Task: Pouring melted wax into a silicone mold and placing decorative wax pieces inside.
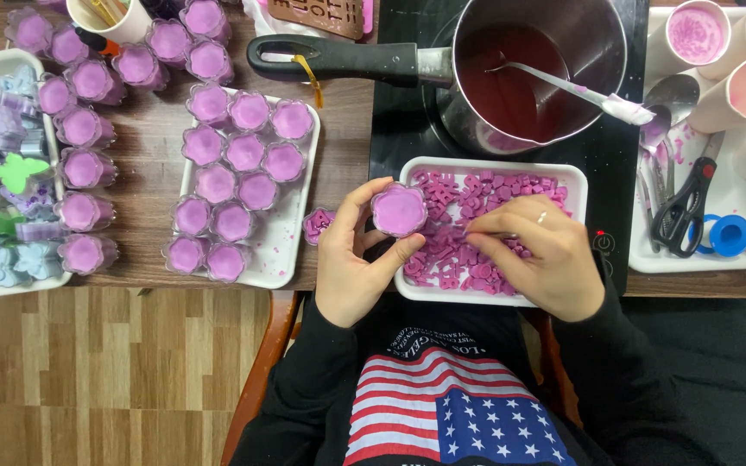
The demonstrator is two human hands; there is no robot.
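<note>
Over the white tray (pixel 416 168), left hand (pixel 351 259) grips a purple flower cup (pixel 399 210); right hand (pixel 539 255) pinches tweezers (pixel 487 234) (thin).

Both forearms, in black sleeves, are reaching forward from the body and angling inward so that the hands are lying close together. The left hand (pixel 351 259) is curling palm-inward, its thumb and fingertips closing around something small held up between them. The right hand (pixel 537 255) is lying palm down, a ring on one finger, its fingers pinching together toward the left.
</note>
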